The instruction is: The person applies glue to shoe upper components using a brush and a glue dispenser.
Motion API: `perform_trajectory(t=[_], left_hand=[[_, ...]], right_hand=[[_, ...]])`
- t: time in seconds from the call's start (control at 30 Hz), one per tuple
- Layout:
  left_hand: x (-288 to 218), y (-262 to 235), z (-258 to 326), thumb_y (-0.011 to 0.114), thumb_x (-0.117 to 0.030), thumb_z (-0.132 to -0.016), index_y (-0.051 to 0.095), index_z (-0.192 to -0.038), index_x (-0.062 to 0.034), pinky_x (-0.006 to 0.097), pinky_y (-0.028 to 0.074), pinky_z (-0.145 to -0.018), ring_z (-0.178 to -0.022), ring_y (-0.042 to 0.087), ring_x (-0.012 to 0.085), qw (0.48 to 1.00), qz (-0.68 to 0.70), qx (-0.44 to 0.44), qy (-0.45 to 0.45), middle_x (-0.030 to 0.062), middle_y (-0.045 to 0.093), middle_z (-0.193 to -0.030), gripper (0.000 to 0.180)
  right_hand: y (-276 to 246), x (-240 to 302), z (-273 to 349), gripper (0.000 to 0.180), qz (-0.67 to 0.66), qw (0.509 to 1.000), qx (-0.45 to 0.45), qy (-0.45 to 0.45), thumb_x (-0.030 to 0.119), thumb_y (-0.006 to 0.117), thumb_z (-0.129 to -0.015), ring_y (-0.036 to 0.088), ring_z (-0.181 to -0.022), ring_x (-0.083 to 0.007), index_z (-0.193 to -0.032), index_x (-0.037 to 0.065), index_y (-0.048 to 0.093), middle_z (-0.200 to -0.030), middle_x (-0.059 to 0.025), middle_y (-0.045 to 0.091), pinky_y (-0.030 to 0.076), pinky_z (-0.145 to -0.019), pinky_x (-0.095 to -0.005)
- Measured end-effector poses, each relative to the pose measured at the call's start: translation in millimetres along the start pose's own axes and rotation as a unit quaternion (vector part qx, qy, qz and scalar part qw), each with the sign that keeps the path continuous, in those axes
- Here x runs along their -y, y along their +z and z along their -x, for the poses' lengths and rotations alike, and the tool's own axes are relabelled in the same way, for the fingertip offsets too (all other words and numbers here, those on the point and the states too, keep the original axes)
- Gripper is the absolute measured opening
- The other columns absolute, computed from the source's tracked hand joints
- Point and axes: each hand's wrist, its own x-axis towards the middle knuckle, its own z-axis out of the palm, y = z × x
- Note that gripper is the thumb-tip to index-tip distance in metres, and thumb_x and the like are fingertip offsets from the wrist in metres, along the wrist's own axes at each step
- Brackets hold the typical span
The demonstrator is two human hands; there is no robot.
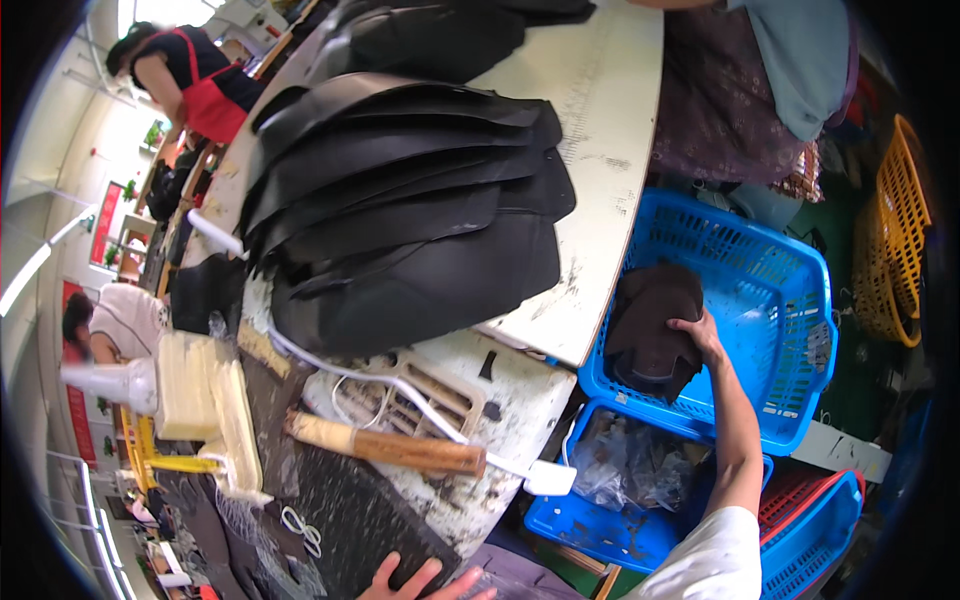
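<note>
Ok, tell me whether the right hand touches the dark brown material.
Touching: the head view shows the right hand gripping the dark brown material at its edge, no gap visible.

Head view: wide fisheye, left of a head-worn pair, facing steeply down at close range over the table (615,190). Table's near right corner lies right of and below centre; its right edge runs to the frame's top. Left hand (425,583) cut by lower border; right hand (700,335) beyond the table's right edge. Distant strip light (25,280), slanting, at far left.
</note>
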Motion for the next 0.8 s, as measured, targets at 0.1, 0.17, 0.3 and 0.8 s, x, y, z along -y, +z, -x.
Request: perform_trajectory(t=[0.1,0.17,0.3,0.8], left_hand=[[0.1,-2.5,-0.2,0.06,-0.028,-0.084,0.047,-0.137,-0.0269,0.064,0.021,-0.104,-0.133,0.026,0.0361,0.998,0.059,-0.015,-0.003,0.0063,0.029,-0.151,0.055],[4.8,-3.2,0.2,0.059,-0.049,-0.083,0.037,-0.143,-0.0329,0.063,0.016,-0.105,-0.133,0.025,0.0372,0.999,-0.039,-0.013,0.034,0.0102,0.026,-0.151,0.066],[1.9,-10.7,1.1,0.055,-0.052,-0.086,0.026,-0.149,-0.0245,0.062,0.01,-0.108,-0.141,0.015,0.0394,0.999,0.008,-0.018,0.025,0.0104,0.02,-0.155,0.074],[-54.8,38.2,146.8,0.087,-0.025,-0.062,0.033,-0.143,-0.0042,0.038,0.015,-0.115,-0.142,0.013,0.0283,0.58,0.721,-0.376,-0.043,0.0186,0.021,-0.15,0.1]], right_hand=[[10.7,42.3,46.4,0.067,0.001,0.996,-0.054,-0.071,0.013,0.079,-0.064,0.061,-0.101,-0.0253,-0.124,-0.001,0.052,-0.114,-0.0138,0.062,0.05,-0.089,-0.0356],[-1.6,67.8,87.8,0.069,-0.052,0.987,-0.115,-0.1,0.013,0.08,-0.064,0.061,-0.102,-0.0265,-0.125,0.0,0.05,-0.114,-0.0143,0.061,0.05,-0.089,-0.0357],[-32.6,116.2,179.1,0.069,-0.249,0.949,-0.116,-0.156,0.02,0.075,-0.072,0.06,-0.104,-0.0286,-0.131,0.001,0.045,-0.118,-0.0146,0.058,0.049,-0.092,-0.038],[196.7,169.6,524.3,0.054,-0.45,0.739,0.37,-0.338,0.032,0.055,-0.087,0.052,-0.118,-0.0313,-0.131,0.001,0.046,-0.13,-0.013,0.052,0.044,-0.099,-0.0458]])
